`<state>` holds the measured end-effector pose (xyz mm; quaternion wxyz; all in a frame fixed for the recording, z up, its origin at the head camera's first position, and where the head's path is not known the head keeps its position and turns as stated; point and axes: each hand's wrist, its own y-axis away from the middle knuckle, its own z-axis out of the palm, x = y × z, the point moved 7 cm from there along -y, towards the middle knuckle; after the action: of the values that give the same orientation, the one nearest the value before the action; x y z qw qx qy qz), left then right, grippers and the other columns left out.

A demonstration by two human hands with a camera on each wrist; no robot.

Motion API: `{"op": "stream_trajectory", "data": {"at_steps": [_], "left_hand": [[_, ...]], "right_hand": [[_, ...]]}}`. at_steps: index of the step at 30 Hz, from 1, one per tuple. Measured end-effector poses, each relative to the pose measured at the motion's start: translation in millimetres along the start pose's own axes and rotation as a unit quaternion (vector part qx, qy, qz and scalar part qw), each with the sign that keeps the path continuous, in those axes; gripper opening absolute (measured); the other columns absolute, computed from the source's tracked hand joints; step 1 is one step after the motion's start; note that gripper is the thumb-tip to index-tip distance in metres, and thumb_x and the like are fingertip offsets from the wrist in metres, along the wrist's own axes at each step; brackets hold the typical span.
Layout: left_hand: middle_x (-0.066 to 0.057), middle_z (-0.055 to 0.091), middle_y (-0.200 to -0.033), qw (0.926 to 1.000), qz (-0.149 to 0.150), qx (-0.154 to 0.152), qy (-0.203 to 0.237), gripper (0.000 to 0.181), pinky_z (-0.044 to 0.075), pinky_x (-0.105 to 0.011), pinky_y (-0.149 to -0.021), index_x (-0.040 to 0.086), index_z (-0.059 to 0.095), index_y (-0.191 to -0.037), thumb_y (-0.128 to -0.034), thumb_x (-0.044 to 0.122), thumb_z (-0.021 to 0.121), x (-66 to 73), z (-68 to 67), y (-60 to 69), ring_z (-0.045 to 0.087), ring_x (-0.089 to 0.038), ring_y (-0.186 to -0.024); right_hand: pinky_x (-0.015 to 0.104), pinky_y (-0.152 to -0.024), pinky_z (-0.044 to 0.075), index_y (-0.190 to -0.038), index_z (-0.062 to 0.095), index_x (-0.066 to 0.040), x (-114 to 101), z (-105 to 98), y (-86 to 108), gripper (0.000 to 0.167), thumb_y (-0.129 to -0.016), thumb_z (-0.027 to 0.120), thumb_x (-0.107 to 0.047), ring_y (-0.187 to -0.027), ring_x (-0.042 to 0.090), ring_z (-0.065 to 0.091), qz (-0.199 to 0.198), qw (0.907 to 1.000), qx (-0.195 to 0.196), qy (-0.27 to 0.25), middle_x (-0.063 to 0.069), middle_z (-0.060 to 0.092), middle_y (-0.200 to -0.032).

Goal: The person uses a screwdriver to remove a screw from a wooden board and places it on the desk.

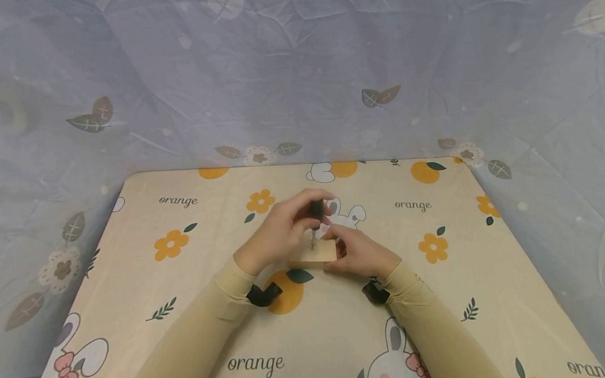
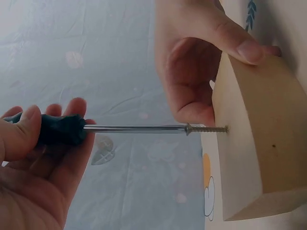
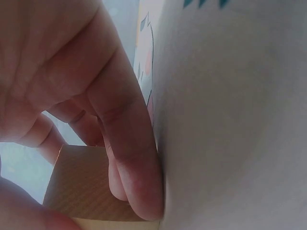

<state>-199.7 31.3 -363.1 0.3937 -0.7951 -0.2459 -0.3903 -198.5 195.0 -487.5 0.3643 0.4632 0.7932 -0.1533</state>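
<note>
A light wooden block (image 1: 312,255) lies on the table, with a screw (image 2: 207,129) standing partly in its top face. The left hand (image 1: 279,229) grips the dark green handle (image 2: 62,129) of a screwdriver, whose metal shaft (image 2: 136,129) points down and meets the screw head. At the block's right end, the right hand (image 1: 359,251) holds it between thumb and fingers. In the right wrist view the fingers (image 3: 136,163) lie along the block's end (image 3: 81,182). A small dark hole shows on the block's side in the left wrist view.
The table cover (image 1: 258,346) is cream with oranges, flowers, rabbits and lettering. Behind it and at both sides hangs a pale bluish sheet (image 1: 298,72) printed with leaves. A dark band sits at each wrist.
</note>
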Motion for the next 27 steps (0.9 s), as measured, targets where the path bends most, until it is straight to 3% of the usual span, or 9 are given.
{"op": "stream_trajectory", "data": {"at_steps": [4, 15, 19, 27], "left_hand": [[-0.008, 0.073, -0.111, 0.9996, -0.003, 0.028, -0.006, 0.047, 0.064, -0.028, -0.091, 0.012, 0.067, -0.139, -0.0959, -0.007, 0.074, 0.5, -3.0, 0.7, 0.070, -0.018, -0.100], [-0.006, 0.074, -0.122, 0.9951, 0.012, 0.079, -0.059, 0.051, 0.066, -0.027, -0.089, 0.011, 0.070, -0.137, -0.0896, -0.002, 0.083, 1.4, -6.4, 3.3, 0.071, -0.017, -0.099], [-0.007, 0.074, -0.122, 0.9961, 0.020, 0.062, -0.059, 0.050, 0.065, -0.027, -0.092, 0.010, 0.065, -0.143, -0.0953, -0.003, 0.077, 0.1, -1.0, 1.8, 0.074, -0.017, -0.104], [-0.009, 0.072, -0.130, 0.9995, 0.032, 0.002, -0.005, 0.050, 0.063, -0.027, -0.101, 0.013, 0.060, -0.148, -0.1027, -0.009, 0.062, 1.5, 5.5, -0.4, 0.076, -0.023, -0.116]], "right_hand": [[0.026, -0.067, 0.055, -0.119, 0.063, -0.021, -1.3, -0.3, -0.2, 0.048, -0.082, 0.094, -0.021, -0.079, 0.014, 0.063, -0.001, 1.0000, -0.002, -0.002, -0.001, 0.065, -0.092], [0.026, -0.069, 0.056, -0.118, 0.062, -0.021, -1.5, -1.4, -0.1, 0.049, -0.081, 0.094, -0.021, -0.080, 0.014, 0.063, -0.001, 1.0000, 0.002, -0.003, -0.001, 0.066, -0.093], [0.026, -0.069, 0.056, -0.118, 0.062, -0.021, -0.8, -1.0, 0.4, 0.048, -0.082, 0.094, -0.021, -0.080, 0.014, 0.063, -0.001, 1.0000, 0.002, 0.000, -0.001, 0.065, -0.093], [0.026, -0.067, 0.055, -0.119, 0.061, -0.020, 0.1, 0.0, 0.4, 0.048, -0.082, 0.093, -0.021, -0.077, 0.014, 0.062, -0.003, 1.0000, 0.003, -0.001, -0.001, 0.065, -0.090]]}}
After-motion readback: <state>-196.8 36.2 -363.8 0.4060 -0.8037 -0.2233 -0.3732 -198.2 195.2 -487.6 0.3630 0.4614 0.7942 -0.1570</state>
